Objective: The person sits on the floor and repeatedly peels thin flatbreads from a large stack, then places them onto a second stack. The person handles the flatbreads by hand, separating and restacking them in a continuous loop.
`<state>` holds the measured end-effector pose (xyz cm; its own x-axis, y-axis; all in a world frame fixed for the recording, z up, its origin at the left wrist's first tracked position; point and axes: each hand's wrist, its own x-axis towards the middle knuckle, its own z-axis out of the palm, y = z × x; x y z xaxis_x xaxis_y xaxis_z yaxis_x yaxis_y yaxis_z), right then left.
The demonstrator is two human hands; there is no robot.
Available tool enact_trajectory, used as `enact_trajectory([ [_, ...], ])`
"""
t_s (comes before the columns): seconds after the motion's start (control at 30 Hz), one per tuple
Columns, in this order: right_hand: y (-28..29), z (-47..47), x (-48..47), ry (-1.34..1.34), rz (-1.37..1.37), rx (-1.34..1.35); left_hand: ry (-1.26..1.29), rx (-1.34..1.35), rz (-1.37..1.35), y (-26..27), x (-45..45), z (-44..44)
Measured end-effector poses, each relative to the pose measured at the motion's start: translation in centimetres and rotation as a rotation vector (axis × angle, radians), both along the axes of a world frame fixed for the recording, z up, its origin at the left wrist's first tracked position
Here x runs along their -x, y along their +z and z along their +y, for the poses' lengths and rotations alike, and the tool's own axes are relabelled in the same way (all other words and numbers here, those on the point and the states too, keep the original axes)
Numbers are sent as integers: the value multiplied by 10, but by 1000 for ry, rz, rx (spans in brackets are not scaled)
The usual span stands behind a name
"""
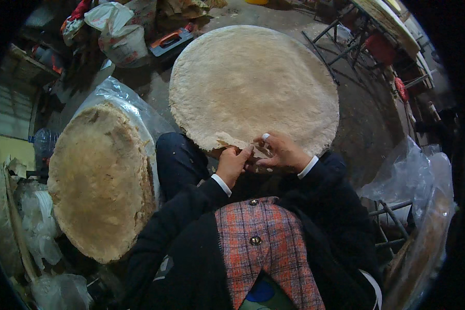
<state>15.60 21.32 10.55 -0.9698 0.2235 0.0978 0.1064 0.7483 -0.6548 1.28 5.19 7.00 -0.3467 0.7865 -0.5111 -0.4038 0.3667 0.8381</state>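
Note:
A large round stack of thin beige sheets (252, 85), apparently flatbread, lies in front of me above my knees. Its near rim is ragged, with a torn flap (228, 139) lifting up. My left hand (232, 164) pinches the edge of this stack between thumb and fingers. Close beside it, my right hand (285, 153) curls at the same rim, a white wrap around one fingertip. Its thumb and fingers are slightly apart around a small flap, and whether it grips is unclear. The undersides of both hands' fingers are partly hidden.
At my left leans a second round stack (100, 182) with a crumbly edge, backed by clear plastic sheeting (120, 93). An orange-handled trowel (172, 40) and a white sack (120, 38) are beyond. Metal-legged tables (345, 42) stand far right; plastic film (430, 186) drapes near right.

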Motion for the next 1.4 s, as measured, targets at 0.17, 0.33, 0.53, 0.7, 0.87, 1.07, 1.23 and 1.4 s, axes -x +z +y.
enact_trajectory([
  [0.17, -5, -4, 1, -172, -124, -117, -15, -27, -9, 4, -1, -4],
  [0.33, 9, 11, 9, -257, -174, -110, -82, -215, 745, 19, -11, -28],
  [0.53, 10, 23, 24, -185, -232, -101, -179, -477, 1669, 32, -1, -16],
  [0.7, 7, 23, 27, -214, -242, -65, -340, -353, 1942, 11, 3, -12],
  [0.87, 6, 29, 38, -143, -312, -90, -359, -284, 2008, 8, 4, -6],
  [1.07, 2, 32, 40, -153, -280, -89, -402, -286, 2033, 3, 6, -3],
  [1.23, 21, 43, 49, -209, -217, -73, -399, -349, 2100, -3, 3, -5],
  [1.4, 47, 54, 54, -246, -155, -131, -493, -348, 1919, -19, 6, -9],
])
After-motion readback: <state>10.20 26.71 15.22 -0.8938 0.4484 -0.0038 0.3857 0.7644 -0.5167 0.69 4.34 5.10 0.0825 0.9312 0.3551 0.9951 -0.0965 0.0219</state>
